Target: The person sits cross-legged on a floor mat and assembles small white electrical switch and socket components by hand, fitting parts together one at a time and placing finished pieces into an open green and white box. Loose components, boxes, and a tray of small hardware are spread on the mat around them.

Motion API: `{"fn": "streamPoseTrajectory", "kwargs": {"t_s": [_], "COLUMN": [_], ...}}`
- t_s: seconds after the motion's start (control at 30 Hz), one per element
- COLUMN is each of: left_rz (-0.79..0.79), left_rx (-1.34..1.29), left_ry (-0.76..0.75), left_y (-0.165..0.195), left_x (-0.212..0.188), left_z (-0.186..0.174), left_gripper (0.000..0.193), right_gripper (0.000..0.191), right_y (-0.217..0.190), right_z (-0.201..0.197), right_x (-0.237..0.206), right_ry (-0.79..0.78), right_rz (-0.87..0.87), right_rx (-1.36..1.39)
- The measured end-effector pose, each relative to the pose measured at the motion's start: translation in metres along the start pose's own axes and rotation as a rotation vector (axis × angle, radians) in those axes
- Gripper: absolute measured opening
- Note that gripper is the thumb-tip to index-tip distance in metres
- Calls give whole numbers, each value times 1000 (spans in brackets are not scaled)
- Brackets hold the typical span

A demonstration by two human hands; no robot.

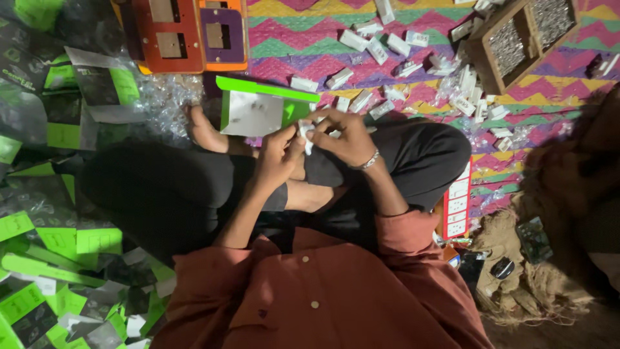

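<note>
Both of your hands, left hand (276,157) and right hand (345,137), close on one small white plug part (306,134) at frame centre, beside a green-edged pack (261,110), while many white parts (381,48) lie loose at upper right, apparently unpacked.

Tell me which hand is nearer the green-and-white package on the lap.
Left. The left hand sits just below the green-and-white package, close to its lower edge. The right hand is off to the package's right, past the small white part both hands pinch.
</note>
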State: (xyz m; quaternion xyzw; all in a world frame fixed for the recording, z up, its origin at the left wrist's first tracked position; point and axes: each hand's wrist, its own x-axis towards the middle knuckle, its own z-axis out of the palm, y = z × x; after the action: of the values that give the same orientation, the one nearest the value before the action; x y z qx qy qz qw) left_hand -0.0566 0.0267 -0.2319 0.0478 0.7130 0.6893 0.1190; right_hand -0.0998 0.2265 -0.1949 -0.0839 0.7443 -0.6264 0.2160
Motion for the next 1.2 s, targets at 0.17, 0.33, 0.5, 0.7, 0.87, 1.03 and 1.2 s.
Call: {"fn": "streamPoseTrajectory", "kwargs": {"t_s": [0.17, 0.33, 0.5, 0.7, 0.87, 1.03, 1.2], "left_rz": [-11, -75, 116, -147, -128, -120, -137], "left_rx": [62, 19, 415, 48, 86, 149, 51], "left_ry": [-12, -27, 4, -26, 10, 72, 65], "left_y": [-11, -25, -30, -40, -40, -39, -41], "left_x": [-2, -4, -4, -4, -2, 1, 3], "left_z": [-2, -5, -16, -15, -17, -18, -19], "left_gripper": [25, 25, 32, 25, 24, 23, 24], "right_gripper": [18, 19, 21, 20, 32, 42, 42], "right_y": [7, 18, 3, -24, -32, -31, -29], "right_z": [1, 2, 11, 8, 9, 13, 13], "right_x": [2, 7, 17, 16, 15, 16, 14], "right_ry": [-10, -99, -125, -231, -160, -246, -196], "right_rz": [33, -29, -1, -38, -163, -29, -47], "right_rx": [-89, -74, -39, 302, 7, 359, 230]}}
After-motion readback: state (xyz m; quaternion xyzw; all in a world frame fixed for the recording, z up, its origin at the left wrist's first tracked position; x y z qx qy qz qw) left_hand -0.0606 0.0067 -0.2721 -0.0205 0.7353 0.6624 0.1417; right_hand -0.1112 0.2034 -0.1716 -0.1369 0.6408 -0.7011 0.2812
